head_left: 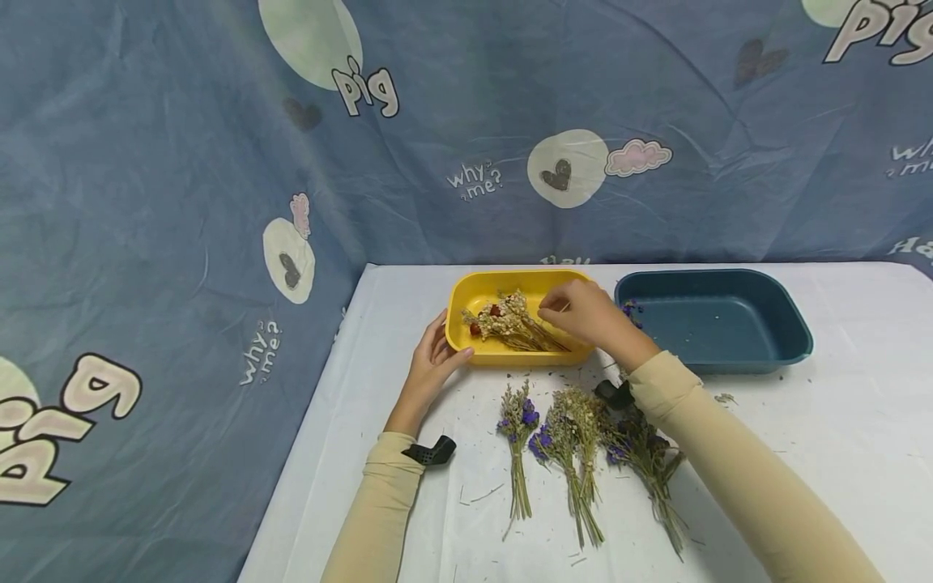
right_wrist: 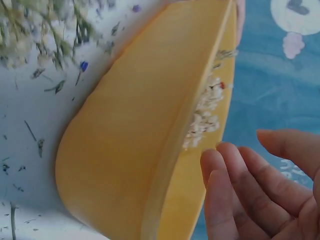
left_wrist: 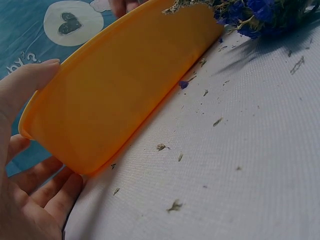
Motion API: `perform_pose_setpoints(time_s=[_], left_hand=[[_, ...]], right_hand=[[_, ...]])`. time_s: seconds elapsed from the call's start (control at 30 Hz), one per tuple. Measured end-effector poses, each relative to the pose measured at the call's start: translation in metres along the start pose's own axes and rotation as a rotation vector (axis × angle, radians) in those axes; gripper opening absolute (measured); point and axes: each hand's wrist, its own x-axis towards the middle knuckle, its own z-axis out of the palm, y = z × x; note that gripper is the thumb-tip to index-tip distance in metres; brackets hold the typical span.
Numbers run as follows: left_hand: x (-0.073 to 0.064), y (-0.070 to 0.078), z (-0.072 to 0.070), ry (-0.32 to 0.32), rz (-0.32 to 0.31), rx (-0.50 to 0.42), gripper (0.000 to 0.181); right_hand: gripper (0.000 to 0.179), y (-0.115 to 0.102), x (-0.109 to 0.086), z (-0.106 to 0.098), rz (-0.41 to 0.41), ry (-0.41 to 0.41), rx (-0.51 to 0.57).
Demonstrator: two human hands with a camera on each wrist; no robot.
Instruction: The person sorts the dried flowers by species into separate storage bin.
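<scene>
A yellow plastic tray (head_left: pixel 526 357) stands on the table with a bunch of dried flowers (head_left: pixel 503 317) inside, cream with dark red heads, stems toward the lower right. My left hand (head_left: pixel 432 364) grips the tray's left end; in the left wrist view its thumb (left_wrist: pixel 42 75) lies over the rim and the fingers rest about the lower corner. Over the tray's right part hovers my right hand (head_left: pixel 585 314). In the right wrist view its fingers (right_wrist: pixel 240 175) are loosely bent, the thumb stands apart, and nothing shows between them.
A dark blue tray (head_left: pixel 729 324) is to the right, with small purple bits by its left wall. Nearer me lie several dried bunches: a purple-flowered one (head_left: pixel 518 445), a pale one (head_left: pixel 576 453) and a darker one (head_left: pixel 652 465). Loose stem bits are scattered over the white table (head_left: pixel 466 534).
</scene>
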Motion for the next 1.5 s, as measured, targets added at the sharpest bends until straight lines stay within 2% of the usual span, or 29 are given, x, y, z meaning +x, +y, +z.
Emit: perform_pose_setpoints(time_s=[0.17,0.37,0.63,0.87,1.23,1.3,1.47,1.5], left_hand=[[0.001,0.0,0.0,0.003,-0.007,-0.002,0.082],[0.001,0.001,-0.001,-0.003,-0.035,-0.021,0.085],[0.002,-0.002,-0.002,-0.005,-0.035,-0.013,0.084],[0.002,-0.003,-0.002,0.004,-0.003,-0.004,0.082],[0.003,-0.002,-0.001,-0.014,-0.034,0.002,0.085],[0.002,0.003,-0.001,-0.019,-0.042,-0.007,0.086],[0.0,0.003,-0.001,-0.019,-0.03,0.0,0.084],[0.001,-0.001,-0.001,-0.017,-0.025,0.004,0.084]], right_hand=[[0.027,-0.002,-0.013,-0.003,0.023,-0.007,0.054],[0.024,-0.005,-0.03,-0.004,-0.013,0.024,0.016],[0.025,-0.008,-0.051,-0.003,-0.035,0.036,-0.021],[0.021,-0.01,-0.068,-0.003,-0.04,0.01,-0.004],[0.013,-0.008,-0.094,0.0,-0.044,0.014,0.014],[0.013,-0.008,-0.098,0.002,-0.046,0.015,0.017],[0.012,-0.005,-0.106,0.005,-0.039,0.0,0.019],[0.012,-0.004,-0.108,0.006,-0.033,-0.011,0.026]])
